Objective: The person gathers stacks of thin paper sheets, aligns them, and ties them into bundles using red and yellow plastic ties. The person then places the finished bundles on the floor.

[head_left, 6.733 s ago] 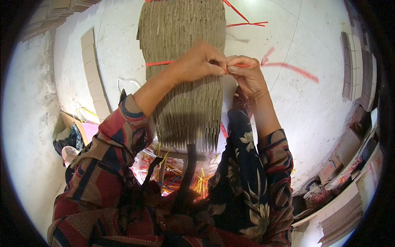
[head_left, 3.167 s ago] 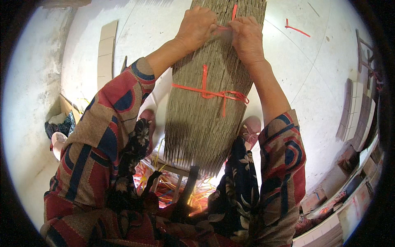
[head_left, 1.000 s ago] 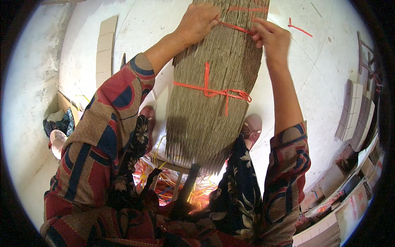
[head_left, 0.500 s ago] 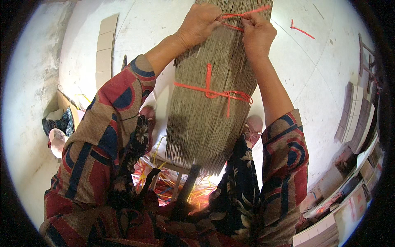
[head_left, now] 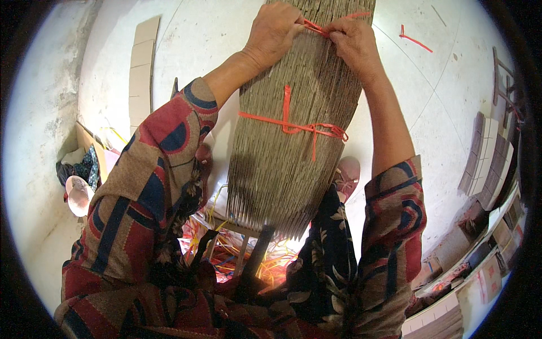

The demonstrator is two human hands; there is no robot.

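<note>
A long bundle of thin grey-brown sheets, seen edge-on, stretches away from me between my legs. Around its middle runs a knotted red plastic strap with loops at the right side. Over the far part, a second red plastic strap crosses the bundle. My left hand pinches this strap from the left, fingers closed. From the right, my right hand also pinches it, fingers closed. A loose end of it sticks out above my right hand. The fingertips partly hide where the strap crosses.
A low stand holds the near end, with tangled coloured straps beneath. Flat brown cardboard lies on the floor at left. Stacked pieces stand at right. A red strap scrap lies far right.
My hands have pulled the far strap's strands closer together. My right hand has shifted slightly left over the bundle, and its wrist has turned.
</note>
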